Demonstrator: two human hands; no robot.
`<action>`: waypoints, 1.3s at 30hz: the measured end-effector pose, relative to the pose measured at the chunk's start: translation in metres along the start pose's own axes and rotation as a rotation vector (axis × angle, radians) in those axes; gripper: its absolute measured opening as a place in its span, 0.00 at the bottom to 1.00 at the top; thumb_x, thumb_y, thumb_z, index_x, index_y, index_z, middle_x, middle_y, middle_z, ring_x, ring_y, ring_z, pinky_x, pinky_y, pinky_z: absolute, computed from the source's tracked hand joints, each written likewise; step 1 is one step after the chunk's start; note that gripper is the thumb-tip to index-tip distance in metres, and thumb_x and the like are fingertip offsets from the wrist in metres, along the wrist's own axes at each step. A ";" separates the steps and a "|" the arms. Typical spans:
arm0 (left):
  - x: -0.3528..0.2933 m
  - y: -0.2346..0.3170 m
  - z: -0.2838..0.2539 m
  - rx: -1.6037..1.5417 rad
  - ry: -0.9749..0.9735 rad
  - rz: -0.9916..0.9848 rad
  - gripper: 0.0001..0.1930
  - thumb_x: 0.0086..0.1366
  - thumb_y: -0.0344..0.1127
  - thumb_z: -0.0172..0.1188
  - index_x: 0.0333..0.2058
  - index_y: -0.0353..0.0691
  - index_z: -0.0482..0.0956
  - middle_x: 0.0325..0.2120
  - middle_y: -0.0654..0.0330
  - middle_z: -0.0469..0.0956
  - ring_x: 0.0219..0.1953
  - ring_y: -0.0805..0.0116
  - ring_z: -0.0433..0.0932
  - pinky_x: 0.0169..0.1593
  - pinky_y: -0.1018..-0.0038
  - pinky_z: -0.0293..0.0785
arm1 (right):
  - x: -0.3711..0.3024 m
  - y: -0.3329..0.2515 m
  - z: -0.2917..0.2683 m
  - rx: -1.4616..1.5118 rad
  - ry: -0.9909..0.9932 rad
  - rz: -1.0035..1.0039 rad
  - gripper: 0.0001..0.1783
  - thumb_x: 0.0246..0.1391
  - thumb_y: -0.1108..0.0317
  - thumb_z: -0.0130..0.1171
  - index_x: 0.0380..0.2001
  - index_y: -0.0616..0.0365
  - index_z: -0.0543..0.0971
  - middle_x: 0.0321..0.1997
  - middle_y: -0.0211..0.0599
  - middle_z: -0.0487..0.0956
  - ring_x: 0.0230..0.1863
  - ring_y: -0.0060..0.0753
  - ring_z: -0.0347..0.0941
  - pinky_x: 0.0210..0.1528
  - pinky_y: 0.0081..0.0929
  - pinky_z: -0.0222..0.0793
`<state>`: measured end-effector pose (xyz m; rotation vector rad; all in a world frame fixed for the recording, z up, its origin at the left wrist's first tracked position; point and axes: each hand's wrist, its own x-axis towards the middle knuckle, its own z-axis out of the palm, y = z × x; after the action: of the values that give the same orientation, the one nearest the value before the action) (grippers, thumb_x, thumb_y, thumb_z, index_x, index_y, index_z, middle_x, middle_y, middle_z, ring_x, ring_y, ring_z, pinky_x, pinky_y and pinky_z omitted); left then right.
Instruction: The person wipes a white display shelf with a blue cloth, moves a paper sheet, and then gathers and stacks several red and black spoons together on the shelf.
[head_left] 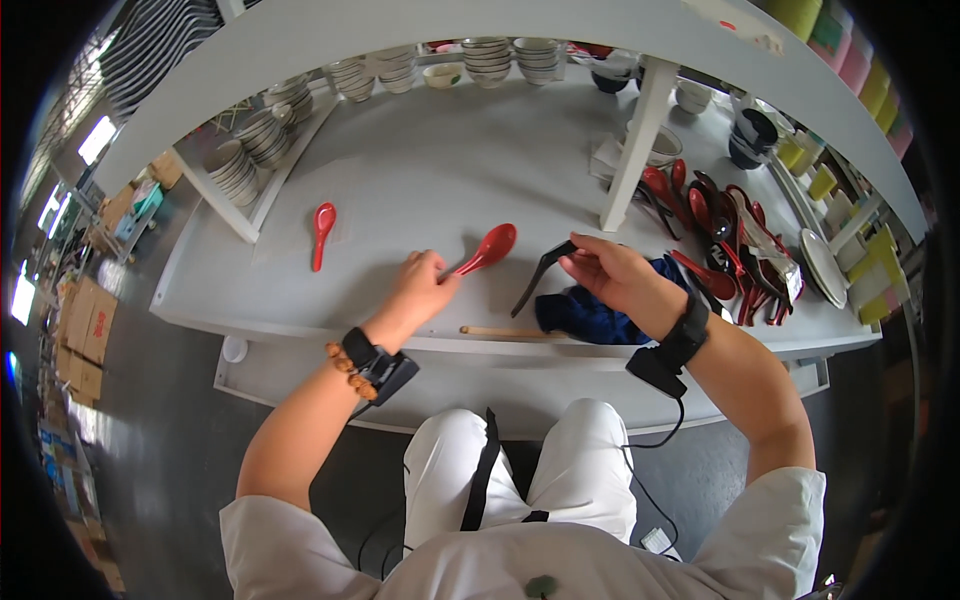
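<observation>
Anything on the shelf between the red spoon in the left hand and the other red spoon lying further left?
Nothing visible. The left hand holds a red spoon by its handle; the shelf surface between it and the lone red spoon is bare. The blue cloth and wooden stick lie on the other side.

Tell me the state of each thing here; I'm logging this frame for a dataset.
Left hand: fingers closed on the handle of a red spoon, bowl end raised.
Right hand: fingers pinching a black spoon, tilted downward.
Second red spoon: lying loose on the table.
Blue cloth: crumpled at the table edge.
Wooden stick: lying flat.
Spoon pile: heaped loosely.
Bowls: stacked upright.
</observation>
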<state>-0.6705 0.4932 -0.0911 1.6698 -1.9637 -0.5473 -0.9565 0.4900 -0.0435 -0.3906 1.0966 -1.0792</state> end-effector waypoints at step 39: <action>-0.044 0.055 -0.021 0.076 0.179 0.302 0.04 0.64 0.28 0.52 0.35 0.33 0.69 0.33 0.50 0.73 0.33 0.51 0.76 0.35 0.64 0.73 | 0.020 -0.019 -0.023 -1.676 -0.715 -0.875 0.19 0.47 0.74 0.59 0.46 0.57 0.76 0.41 0.41 0.75 0.44 0.47 0.73 0.48 0.33 0.70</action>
<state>-0.6960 0.5457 -0.0464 1.3748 -2.0715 -0.2056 -0.9848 0.4693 -0.0504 -2.5221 0.9067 -0.3216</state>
